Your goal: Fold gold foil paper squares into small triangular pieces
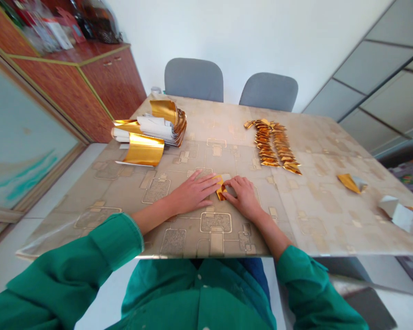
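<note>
A small piece of gold foil paper, partly folded, lies on the patterned table between my hands. My left hand rests flat with its fingers stretched out, the fingertips touching the paper's left edge. From the right, my right hand has its thumb and fingers closed on the paper's other edge. The fingers cover part of the folds. Farther back on the right stand two rows of folded gold paper pieces, packed close together. Stacks of loose gold and white paper sheets lie at the back left.
A creased gold paper piece and some white paper lie on the table's right side. Two grey chairs stand behind the table. A wooden cabinet holding several items is at the far left.
</note>
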Motion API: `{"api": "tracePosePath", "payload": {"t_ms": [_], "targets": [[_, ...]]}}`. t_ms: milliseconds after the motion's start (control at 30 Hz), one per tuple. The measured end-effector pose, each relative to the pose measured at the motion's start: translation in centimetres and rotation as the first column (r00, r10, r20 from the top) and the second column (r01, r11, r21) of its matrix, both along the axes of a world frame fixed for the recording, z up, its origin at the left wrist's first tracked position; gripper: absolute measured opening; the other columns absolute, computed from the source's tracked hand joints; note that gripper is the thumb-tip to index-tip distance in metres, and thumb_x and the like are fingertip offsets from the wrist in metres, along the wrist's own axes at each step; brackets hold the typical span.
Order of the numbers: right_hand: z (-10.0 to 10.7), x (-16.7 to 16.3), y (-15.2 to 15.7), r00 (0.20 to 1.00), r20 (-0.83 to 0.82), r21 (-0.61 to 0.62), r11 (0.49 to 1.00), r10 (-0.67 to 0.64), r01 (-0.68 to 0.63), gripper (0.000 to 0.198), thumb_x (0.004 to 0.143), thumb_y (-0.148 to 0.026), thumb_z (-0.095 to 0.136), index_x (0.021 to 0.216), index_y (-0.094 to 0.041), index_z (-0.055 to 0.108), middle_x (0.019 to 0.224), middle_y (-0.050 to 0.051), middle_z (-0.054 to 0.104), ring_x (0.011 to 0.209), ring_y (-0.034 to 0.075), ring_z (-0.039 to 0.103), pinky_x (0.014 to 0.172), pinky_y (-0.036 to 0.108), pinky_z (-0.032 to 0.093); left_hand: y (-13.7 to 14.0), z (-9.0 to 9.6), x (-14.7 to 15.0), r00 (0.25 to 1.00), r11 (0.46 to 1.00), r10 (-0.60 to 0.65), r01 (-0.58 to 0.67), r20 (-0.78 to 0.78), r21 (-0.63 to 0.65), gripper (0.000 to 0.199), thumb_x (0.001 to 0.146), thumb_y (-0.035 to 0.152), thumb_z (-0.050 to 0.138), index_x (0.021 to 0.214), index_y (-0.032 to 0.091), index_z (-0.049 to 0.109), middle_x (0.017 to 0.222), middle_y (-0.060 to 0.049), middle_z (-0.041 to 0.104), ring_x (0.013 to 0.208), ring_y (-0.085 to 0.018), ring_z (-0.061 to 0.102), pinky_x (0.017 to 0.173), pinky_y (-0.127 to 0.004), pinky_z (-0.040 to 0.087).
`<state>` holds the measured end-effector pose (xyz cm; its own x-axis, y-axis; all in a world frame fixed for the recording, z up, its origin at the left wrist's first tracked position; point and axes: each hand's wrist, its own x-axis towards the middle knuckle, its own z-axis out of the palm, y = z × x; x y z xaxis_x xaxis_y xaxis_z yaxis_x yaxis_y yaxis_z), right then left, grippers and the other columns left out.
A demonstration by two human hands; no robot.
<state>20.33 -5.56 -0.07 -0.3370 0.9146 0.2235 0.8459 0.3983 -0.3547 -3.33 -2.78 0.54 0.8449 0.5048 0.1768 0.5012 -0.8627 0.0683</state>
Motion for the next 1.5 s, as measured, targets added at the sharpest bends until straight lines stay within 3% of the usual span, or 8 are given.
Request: {"api": "tracePosePath", "payload": {"t_ms": [167, 333, 767, 933, 1067, 1300, 1400, 1500], "targets": [[0.1, 0.2, -0.2, 1.0, 0.005, -0.009, 1.0, 0.02, -0.02, 0.021, 0.093, -0.035, 0.061, 0.111, -0.025, 0.063, 0.106, 0.005, 0.062, 0.101, 0.024, 0.052, 0.088, 0.039, 0.038, 0.7, -0.2, -1.1, 0.989, 0.987, -0.147, 0.145, -0.027, -0.071, 0.056, 0.098, 0.042, 0.056, 0.15, 0.034, 0.037, 0.158, -0.007, 0.038, 0.147, -0.025, 0.033, 0.121, -0.051, 0.016], [0.3, 0.7, -0.4, 0.996, -0.053, -0.025, 0.997, 0.067, -0.068, 0.023, 0.094, -0.028, 0.059, 0.116, -0.025, 0.062, 0.11, 0.006, 0.062, 0.104, 0.023, 0.053, 0.092, 0.039, 0.039, 1.1, 0.3, -1.6, 0.979, 0.975, -0.203, 0.2, -0.026, -0.096, 0.053, 0.095, 0.048, 0.059, 0.145, 0.039, 0.045, 0.158, -0.008, 0.036, 0.145, -0.03, 0.036, 0.119, -0.055, 0.016], [0.0, 0.7, -0.4, 0.995, -0.079, -0.021, 0.998, 0.063, -0.065, 0.023, 0.093, -0.028, 0.06, 0.116, -0.025, 0.062, 0.109, 0.006, 0.062, 0.102, 0.024, 0.053, 0.09, 0.041, 0.041, 1.3, 0.9, -1.8, 0.964, 0.963, -0.246, 0.232, -0.105, -0.136, 0.054, 0.095, 0.055, 0.055, 0.146, 0.042, 0.042, 0.162, -0.012, 0.026, 0.147, -0.033, 0.03, 0.117, -0.062, 0.013], [-0.1, 0.7, -0.4, 0.996, -0.07, -0.021, 0.998, 0.058, -0.06, 0.023, 0.092, -0.029, 0.061, 0.116, -0.025, 0.062, 0.109, 0.006, 0.062, 0.102, 0.024, 0.053, 0.091, 0.041, 0.04, 0.9, 0.7, -1.9, 0.982, 0.987, -0.145, 0.135, -0.12, -0.087, 0.054, 0.098, 0.052, 0.052, 0.147, 0.032, 0.042, 0.16, -0.012, 0.032, 0.147, -0.031, 0.031, 0.119, -0.061, 0.007], [-0.1, 0.7, -0.3, 0.997, -0.063, -0.031, 0.998, 0.051, -0.053, 0.025, 0.092, -0.028, 0.063, 0.116, -0.025, 0.062, 0.11, 0.006, 0.062, 0.102, 0.024, 0.053, 0.091, 0.041, 0.04, 0.8, 0.3, -1.9, 0.988, 0.991, -0.12, 0.114, -0.097, -0.065, 0.05, 0.098, 0.05, 0.052, 0.145, 0.032, 0.045, 0.159, -0.009, 0.035, 0.145, -0.029, 0.035, 0.12, -0.059, 0.007], [0.1, 0.7, -0.4, 0.996, -0.067, -0.047, 0.997, 0.051, -0.054, 0.026, 0.09, -0.026, 0.064, 0.116, -0.025, 0.062, 0.11, 0.006, 0.062, 0.103, 0.025, 0.054, 0.091, 0.042, 0.041, 1.2, -0.4, -1.9, 1.0, 1.0, 0.001, -0.001, 0.01, 0.008, 0.048, 0.099, 0.049, 0.051, 0.141, 0.025, 0.051, 0.146, -0.007, 0.054, 0.14, -0.03, 0.042, 0.121, -0.06, 0.003], [0.0, 0.7, -0.3, 0.995, -0.083, -0.043, 0.997, 0.053, -0.057, 0.026, 0.09, -0.025, 0.065, 0.116, -0.025, 0.063, 0.109, 0.006, 0.063, 0.104, 0.025, 0.054, 0.091, 0.042, 0.041, 1.4, -0.3, -1.7, 0.999, 0.999, -0.001, -0.001, 0.052, 0.046, 0.038, 0.099, 0.043, 0.053, 0.133, 0.025, 0.059, 0.14, -0.005, 0.059, 0.139, -0.03, 0.044, 0.12, -0.061, 0.006], [-0.1, 0.8, -0.1, 0.992, -0.111, -0.041, 0.997, 0.053, -0.058, 0.026, 0.089, -0.024, 0.066, 0.114, -0.025, 0.064, 0.11, 0.006, 0.064, 0.103, 0.025, 0.055, 0.09, 0.043, 0.042, 2.1, -0.2, -1.0, 0.99, 0.991, -0.103, 0.094, 0.097, 0.093, 0.028, 0.101, 0.025, 0.052, 0.126, 0.022, 0.063, 0.137, -0.006, 0.062, 0.137, -0.025, 0.047, 0.12, -0.055, 0.02]]}}
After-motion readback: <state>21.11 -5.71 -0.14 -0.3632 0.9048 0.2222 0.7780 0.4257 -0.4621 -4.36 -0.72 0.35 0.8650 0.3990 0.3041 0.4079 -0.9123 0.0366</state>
